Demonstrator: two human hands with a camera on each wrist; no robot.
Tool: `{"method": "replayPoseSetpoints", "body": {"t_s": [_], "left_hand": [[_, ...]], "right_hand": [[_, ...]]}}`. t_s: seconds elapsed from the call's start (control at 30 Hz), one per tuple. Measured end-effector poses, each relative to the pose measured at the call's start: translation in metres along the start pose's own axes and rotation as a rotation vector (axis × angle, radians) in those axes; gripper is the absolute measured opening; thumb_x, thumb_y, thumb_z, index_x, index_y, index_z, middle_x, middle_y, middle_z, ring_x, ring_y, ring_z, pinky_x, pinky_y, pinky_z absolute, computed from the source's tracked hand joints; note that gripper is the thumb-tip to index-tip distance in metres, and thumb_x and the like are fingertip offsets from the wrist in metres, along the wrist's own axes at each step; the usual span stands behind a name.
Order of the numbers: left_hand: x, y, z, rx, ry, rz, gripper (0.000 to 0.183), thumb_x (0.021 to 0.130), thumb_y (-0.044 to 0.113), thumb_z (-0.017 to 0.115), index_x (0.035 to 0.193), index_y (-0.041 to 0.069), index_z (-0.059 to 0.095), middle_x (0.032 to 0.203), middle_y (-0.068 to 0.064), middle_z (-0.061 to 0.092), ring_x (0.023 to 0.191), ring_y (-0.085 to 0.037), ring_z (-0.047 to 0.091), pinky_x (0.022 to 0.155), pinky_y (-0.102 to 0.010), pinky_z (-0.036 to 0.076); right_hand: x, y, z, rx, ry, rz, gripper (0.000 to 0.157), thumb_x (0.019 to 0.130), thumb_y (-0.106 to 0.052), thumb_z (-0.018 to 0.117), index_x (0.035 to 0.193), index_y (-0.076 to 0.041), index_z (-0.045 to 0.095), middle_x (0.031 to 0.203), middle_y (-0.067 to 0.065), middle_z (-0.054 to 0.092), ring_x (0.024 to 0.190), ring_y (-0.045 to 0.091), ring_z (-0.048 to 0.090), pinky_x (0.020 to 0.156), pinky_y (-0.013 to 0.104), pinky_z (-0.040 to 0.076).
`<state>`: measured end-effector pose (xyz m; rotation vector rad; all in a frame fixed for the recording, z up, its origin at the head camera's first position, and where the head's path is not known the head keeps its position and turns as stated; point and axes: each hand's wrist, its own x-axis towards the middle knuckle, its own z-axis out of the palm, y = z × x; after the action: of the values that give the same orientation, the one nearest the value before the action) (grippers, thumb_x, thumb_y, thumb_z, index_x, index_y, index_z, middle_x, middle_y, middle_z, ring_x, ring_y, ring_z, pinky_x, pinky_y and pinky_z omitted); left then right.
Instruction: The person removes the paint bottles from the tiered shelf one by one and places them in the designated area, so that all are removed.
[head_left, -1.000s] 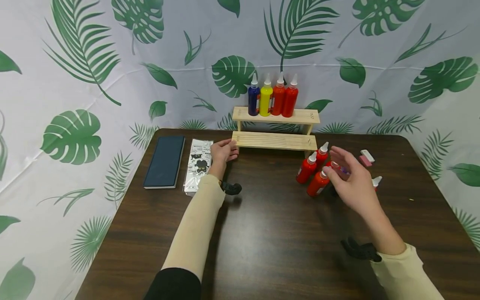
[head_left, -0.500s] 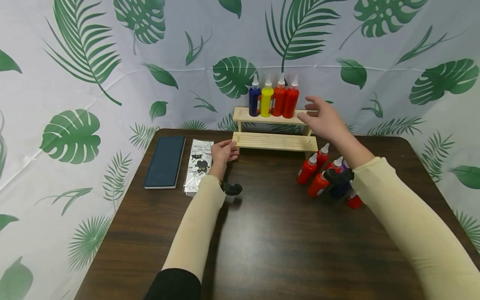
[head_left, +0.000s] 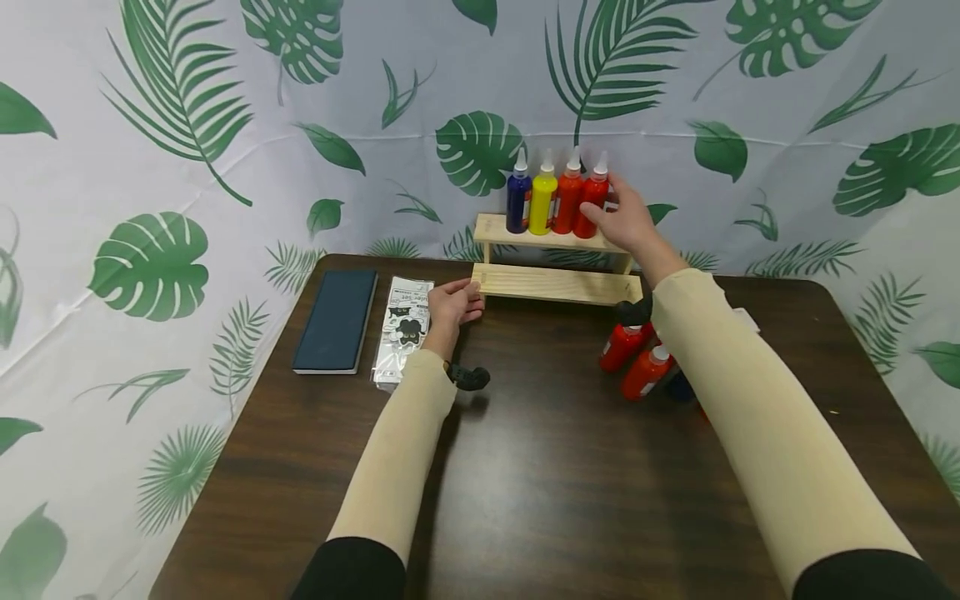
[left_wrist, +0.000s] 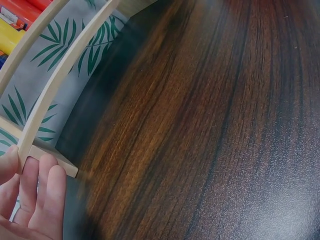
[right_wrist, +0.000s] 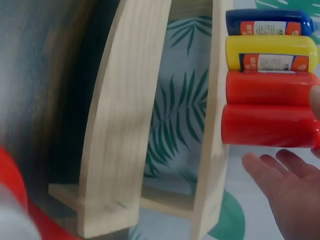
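Observation:
In the head view my left hand [head_left: 453,307] pinches the left end of the lower board of a two-step wooden rack [head_left: 555,283]; the left wrist view shows thumb and fingers on either side of the board [left_wrist: 60,80]. My right hand [head_left: 628,218] is at the rack's top step, its thumb in front of the rightmost red bottle [head_left: 591,208]. In the right wrist view its fingers [right_wrist: 265,172] lie beside that red bottle [right_wrist: 270,125], with a gap. Left of it stand an orange-red bottle [head_left: 567,204], a yellow bottle [head_left: 542,204] and a dark blue bottle [head_left: 518,204].
Several more bottles, among them a red one [head_left: 647,375], stand on the dark table [head_left: 525,483] right of the rack, partly hidden by the right sleeve. A navy notebook [head_left: 336,321] and a packaged ruler set [head_left: 403,329] lie at left. A leaf-print cloth [head_left: 360,133] hangs behind.
My right hand has moved from above the loose bottles up and left to the red bottle on the top step. The left hand stays at the rack's end.

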<state>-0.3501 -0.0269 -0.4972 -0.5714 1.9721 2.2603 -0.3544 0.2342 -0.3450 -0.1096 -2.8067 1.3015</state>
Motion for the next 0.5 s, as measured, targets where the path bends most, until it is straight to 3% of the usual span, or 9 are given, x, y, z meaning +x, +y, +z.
{"method": "replayPoseSetpoints", "body": {"t_s": [0.3, 0.5], "left_hand": [[-0.0021, -0.0017, 0.0024, 0.001, 0.001, -0.001, 0.026, 0.086, 0.016, 0.073, 0.110, 0.006, 0.070, 0.094, -0.018, 0.072, 0.066, -0.017, 0.070, 0.055, -0.027, 0.059], [-0.0008, -0.0013, 0.0017, 0.000, 0.014, -0.005, 0.026, 0.086, 0.016, 0.073, 0.110, 0.006, 0.070, 0.093, -0.017, 0.072, 0.066, -0.018, 0.070, 0.055, -0.028, 0.059]], "right_hand": [[0.0009, 0.0027, 0.0077, 0.060, 0.171, 0.083, 0.051, 0.100, -0.026, 0.049, 0.145, -0.013, 0.028, 0.144, 0.015, 0.042, 0.128, 0.028, 0.046, 0.105, 0.041, 0.043], [-0.0027, 0.0024, 0.0068, 0.062, 0.188, 0.072, 0.049, 0.100, -0.025, 0.050, 0.143, -0.011, 0.031, 0.142, 0.015, 0.044, 0.126, 0.028, 0.048, 0.104, 0.041, 0.044]]}}
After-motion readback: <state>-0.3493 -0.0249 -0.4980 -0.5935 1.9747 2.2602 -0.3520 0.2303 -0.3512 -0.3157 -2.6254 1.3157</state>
